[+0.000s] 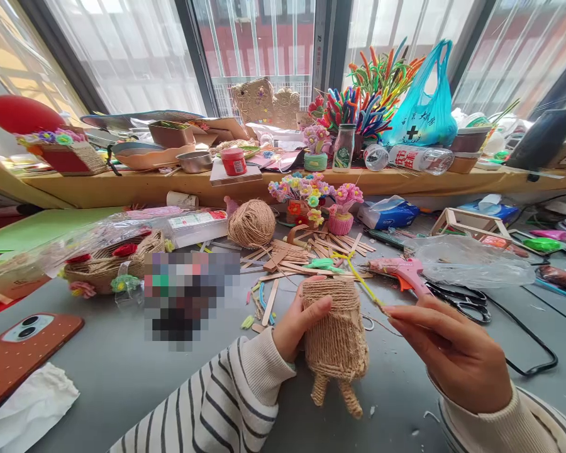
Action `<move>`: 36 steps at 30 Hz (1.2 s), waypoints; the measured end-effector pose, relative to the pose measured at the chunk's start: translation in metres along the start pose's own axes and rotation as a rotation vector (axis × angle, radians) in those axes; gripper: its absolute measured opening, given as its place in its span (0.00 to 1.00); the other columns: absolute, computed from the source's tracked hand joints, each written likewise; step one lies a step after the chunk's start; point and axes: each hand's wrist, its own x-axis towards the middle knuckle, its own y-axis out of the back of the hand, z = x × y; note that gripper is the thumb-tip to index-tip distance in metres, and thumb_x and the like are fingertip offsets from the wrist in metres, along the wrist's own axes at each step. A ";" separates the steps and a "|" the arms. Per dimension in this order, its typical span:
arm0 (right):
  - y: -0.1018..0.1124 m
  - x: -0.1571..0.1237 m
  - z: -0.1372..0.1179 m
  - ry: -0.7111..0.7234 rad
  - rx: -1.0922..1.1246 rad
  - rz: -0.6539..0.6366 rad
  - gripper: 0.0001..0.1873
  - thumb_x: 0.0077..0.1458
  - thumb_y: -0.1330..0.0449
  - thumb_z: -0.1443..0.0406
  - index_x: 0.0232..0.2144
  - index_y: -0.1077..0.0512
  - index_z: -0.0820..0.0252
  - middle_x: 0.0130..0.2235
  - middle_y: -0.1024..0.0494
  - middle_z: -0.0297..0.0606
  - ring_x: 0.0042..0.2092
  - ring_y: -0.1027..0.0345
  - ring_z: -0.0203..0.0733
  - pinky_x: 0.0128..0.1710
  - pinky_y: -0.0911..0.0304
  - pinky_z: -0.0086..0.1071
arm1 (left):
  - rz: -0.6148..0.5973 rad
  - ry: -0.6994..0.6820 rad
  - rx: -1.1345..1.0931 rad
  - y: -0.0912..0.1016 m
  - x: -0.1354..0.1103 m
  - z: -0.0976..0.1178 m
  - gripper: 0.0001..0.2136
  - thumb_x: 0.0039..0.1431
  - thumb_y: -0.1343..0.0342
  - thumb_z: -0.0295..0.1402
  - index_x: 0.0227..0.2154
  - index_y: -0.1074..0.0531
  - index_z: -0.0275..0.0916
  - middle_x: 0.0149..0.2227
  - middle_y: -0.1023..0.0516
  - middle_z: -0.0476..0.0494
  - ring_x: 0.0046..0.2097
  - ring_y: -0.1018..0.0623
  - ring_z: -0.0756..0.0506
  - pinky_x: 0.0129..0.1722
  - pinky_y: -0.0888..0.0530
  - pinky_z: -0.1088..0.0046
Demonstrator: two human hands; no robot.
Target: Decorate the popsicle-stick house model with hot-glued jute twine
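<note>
My left hand (298, 322) is wrapped around a small twine-covered container (337, 336) with two twine legs at its bottom, held just above the grey table (122, 371). My right hand (446, 352) pinches the lower end of a yellow-green pipe cleaner (361, 281), which rises up and to the left over the container's top. A pink glue gun (403, 272) lies just behind my right hand, and black scissors (462, 302) lie beside it.
A ball of twine (251, 223), wooden sticks (306, 251), small flower pots (340, 211), a woven basket (106, 267), a phone (26, 349) and a tissue (26, 406) lie on the table. A cluttered wooden shelf (283, 182) runs under the window. A black cable (532, 355) loops at right.
</note>
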 end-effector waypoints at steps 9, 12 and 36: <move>-0.008 0.007 -0.007 0.133 -0.072 -0.066 0.08 0.53 0.43 0.73 0.35 0.26 0.62 0.25 0.35 0.34 0.26 0.39 0.31 0.24 0.38 0.26 | 0.012 -0.024 -0.016 0.000 0.000 -0.002 0.31 0.39 0.34 0.44 0.46 0.38 0.40 0.44 0.26 0.41 0.47 0.26 0.38 0.50 0.34 0.58; -0.010 0.006 -0.007 0.144 -0.122 -0.054 0.08 0.53 0.42 0.73 0.36 0.27 0.63 0.26 0.35 0.35 0.28 0.39 0.32 0.25 0.38 0.27 | 0.014 -0.020 -0.007 0.001 0.000 -0.001 0.33 0.36 0.33 0.44 0.46 0.39 0.41 0.45 0.26 0.40 0.49 0.27 0.35 0.51 0.35 0.56; -0.012 0.006 -0.007 0.048 -0.079 -0.023 0.05 0.53 0.42 0.71 0.33 0.27 0.61 0.26 0.30 0.34 0.27 0.37 0.30 0.25 0.37 0.24 | -0.004 -0.010 0.037 0.001 -0.001 0.001 0.32 0.34 0.32 0.38 0.45 0.39 0.42 0.43 0.25 0.42 0.49 0.27 0.36 0.50 0.35 0.58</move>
